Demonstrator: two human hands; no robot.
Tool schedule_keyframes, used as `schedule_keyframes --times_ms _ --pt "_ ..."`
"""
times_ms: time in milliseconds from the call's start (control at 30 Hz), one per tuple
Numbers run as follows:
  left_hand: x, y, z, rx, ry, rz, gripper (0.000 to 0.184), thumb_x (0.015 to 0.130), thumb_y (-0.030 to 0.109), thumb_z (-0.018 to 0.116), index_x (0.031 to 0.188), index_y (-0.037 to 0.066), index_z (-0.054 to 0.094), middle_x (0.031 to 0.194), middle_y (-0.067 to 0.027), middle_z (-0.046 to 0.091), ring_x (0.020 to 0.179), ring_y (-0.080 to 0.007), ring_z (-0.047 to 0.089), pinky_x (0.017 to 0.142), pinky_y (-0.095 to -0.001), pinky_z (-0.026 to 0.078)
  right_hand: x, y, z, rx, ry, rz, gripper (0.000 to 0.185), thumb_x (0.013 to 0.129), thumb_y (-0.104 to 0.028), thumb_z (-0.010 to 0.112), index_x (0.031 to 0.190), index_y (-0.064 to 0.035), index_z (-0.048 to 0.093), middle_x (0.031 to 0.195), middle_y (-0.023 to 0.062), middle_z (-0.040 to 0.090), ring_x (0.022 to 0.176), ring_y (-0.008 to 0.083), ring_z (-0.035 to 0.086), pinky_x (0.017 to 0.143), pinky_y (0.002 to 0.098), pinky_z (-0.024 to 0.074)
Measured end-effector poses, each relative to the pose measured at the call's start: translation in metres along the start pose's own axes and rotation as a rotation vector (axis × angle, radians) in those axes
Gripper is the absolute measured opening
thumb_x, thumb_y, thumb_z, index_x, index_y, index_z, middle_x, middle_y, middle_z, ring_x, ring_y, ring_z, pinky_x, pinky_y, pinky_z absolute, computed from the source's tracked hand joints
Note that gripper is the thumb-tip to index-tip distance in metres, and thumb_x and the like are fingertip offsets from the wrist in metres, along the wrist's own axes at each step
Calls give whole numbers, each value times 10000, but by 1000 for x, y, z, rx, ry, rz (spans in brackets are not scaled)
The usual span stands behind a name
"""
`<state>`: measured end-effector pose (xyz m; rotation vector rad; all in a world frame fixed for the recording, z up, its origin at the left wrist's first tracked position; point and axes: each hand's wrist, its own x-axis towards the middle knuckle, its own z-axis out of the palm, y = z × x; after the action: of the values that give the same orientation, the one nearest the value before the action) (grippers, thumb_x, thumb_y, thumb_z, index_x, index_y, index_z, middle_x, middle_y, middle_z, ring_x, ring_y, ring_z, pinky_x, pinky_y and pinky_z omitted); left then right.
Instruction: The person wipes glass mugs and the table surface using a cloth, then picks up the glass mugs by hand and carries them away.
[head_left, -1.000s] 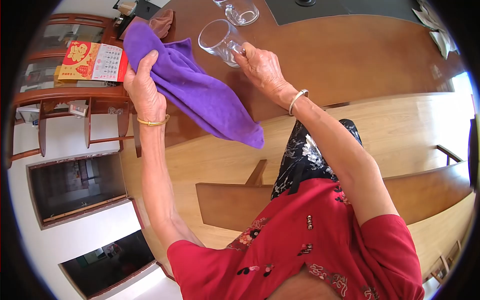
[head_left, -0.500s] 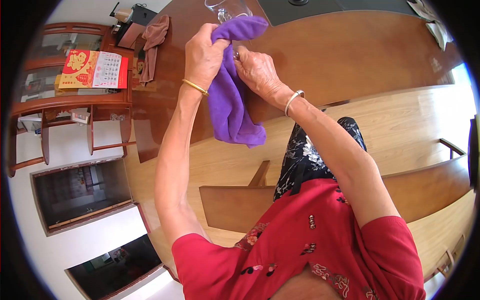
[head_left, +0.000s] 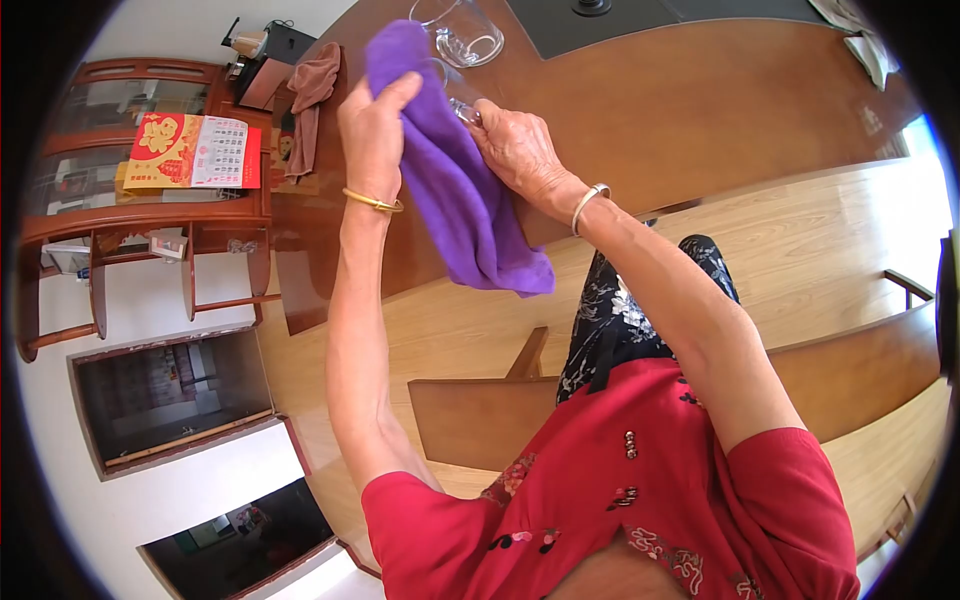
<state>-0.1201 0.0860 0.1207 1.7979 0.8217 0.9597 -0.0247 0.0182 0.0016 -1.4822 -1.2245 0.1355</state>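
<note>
My left hand, with a gold bangle at the wrist, grips a purple cloth between thumb and fingers. The cloth hangs down past the near edge of the wooden table. Close beside it, my right hand is closed around the base of a clear drinking glass. That glass lies partly behind the cloth, so only a portion of it shows. Just beyond, a second clear glass is on the table.
A dark mat covers the table's far side, with a white cloth at the far right. At left are a pinkish cloth, a cabinet and a red calendar. A wooden bench stands near my legs.
My left hand has moved left with the purple cloth, and its upper end has swung away to the left. More of the held glass shows. My right hand stays nearly in place.
</note>
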Motion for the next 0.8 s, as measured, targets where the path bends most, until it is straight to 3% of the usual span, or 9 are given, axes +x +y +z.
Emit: schedule_keyframes --times_ms 133,333,367,500,600,633,700,767,800 --pt "5 -5 5 311 -137 -42 248 805 44 619 1040 -29 653 901 -45 665 780 -104 582 736 -245 464 -2 0 0 -16 -12 -1 296 952 -298 496 798 -46 510 633 206 581 632 414 584 590 500 465" --pt "6 -1 -10 -41 -96 -54 243 802 22 619 1037 -35 637 954 -68 660 828 -135 610 788 -263 479 -2 -1 0 -3 -6 -50 306 950 -300 503 780 -46 510 609 206 572 614 418 583 577 501 471" --pt "4 5 -15 -286 -63 -133 269 815 51 622 1069 -37 623 986 -84 653 858 -152 618 821 -285 487 0 -1 -2 1 -7 -16 306 951 -299 499 779 -46 512 610 204 573 615 418 582 579 501 472" --pt "-6 6 -36 -312 38 -119 305 876 183 610 1094 -30 602 1040 -87 623 915 -157 589 839 -289 474 0 2 3 -24 -8 2 301 955 -294 489 784 -48 517 616 202 575 619 420 577 577 501 469" --pt "-8 -29 -61 360 394 114 384 920 304 560 1060 -54 565 1011 -93 571 914 -162 524 865 -303 426 0 1 2 6 3 10 297 956 -292 486 789 -49 520 619 201 577 621 418 576 574 498 469" --pt "-5 -38 -66 365 392 116 384 920 304 560 1060 -54 565 1011 -93 571 914 -162 524 865 -303 426 0 0 2 10 6 11 297 956 -292 486 789 -49 520 619 201 577 621 418 576 574 498 469" --pt "11 -61 -74 298 611 -58 417 906 304 571 1099 -64 539 1089 -115 529 953 -186 509 883 -329 417 -1 1 1 16 0 14 294 954 -288 488 786 -49 522 619 199 577 618 415 577 572 495 472" --pt "26 -75 -88 435 525 -124 456 880 277 595 1178 -58 507 1164 -136 498 1005 -197 496 897 -341 410 -2 2 3 15 1 18 294 952 -285 491 782 -48 523 620 199 578 617 413 579 572 495 472" --pt "27 -68 -86 708 443 28 446 863 254 612 1179 -47 520 1178 -153 499 1029 -207 500 904 -344 410 0 1 2 15 3 19 293 950 -282 493 778 -47 524 621 198 580 616 412 580 572 496 473"
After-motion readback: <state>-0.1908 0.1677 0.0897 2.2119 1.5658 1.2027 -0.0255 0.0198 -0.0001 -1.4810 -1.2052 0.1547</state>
